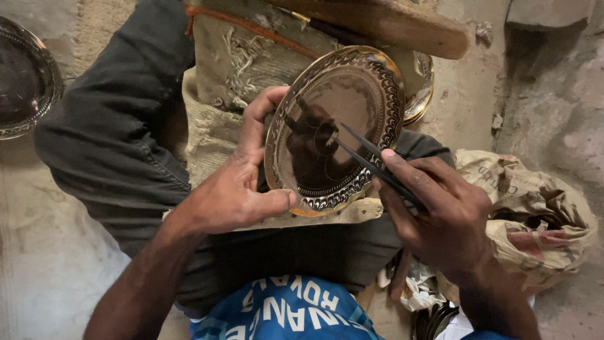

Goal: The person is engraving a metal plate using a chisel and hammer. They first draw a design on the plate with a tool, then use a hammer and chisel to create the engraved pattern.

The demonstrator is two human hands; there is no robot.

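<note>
The dividers [371, 160] are running slantwise, their long axis going from the right hand [440, 214] up and to the left, with the two thin dark legs spreading slightly and their points resting on the middle of the plate [333, 126]. The plate is round, shiny brass, with a smooth mirror centre and a stamped scroll border; it is tilting on edge against a worn cloth pad [220, 126] over the person's lap. The right hand's fingers [409, 167] are closing tight around the dividers' upper end, just off the plate's lower right rim. The left hand [242, 189] is gripping the plate's left rim, thumb pressing along the lower edge and fingers curling over the upper left. A second plate [25, 79] is lying on the floor [38, 252] at far left, and a crumpled paper bag [535, 214] is sitting at right.
</note>
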